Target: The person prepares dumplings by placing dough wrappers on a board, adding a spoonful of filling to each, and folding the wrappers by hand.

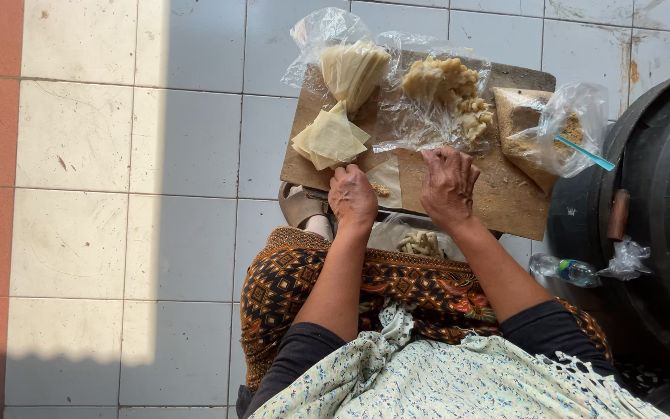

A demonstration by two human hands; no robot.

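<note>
A wooden board [505, 198] lies in front of me over my lap. My left hand [352, 196] rests on a thin pale pastry wrapper [388, 180] with a little filling on it, fingers curled over its left edge. My right hand [449, 184] presses down on the board just right of that wrapper, fingers spread toward a clear plastic sheet [420, 132]. A stack of square wrappers [330, 138] sits left of my hands. Behind it lie a bag of more wrappers [350, 66] and a heap of folded pieces [451, 89].
A plastic bag of brown filling [552, 128] with a blue spoon [587, 154] sits at the board's right end. A bag of finished pieces [420, 243] lies on my patterned skirt. A black barrel [661, 209] stands right, a water bottle [566, 270] beside it. Tiled floor extends left.
</note>
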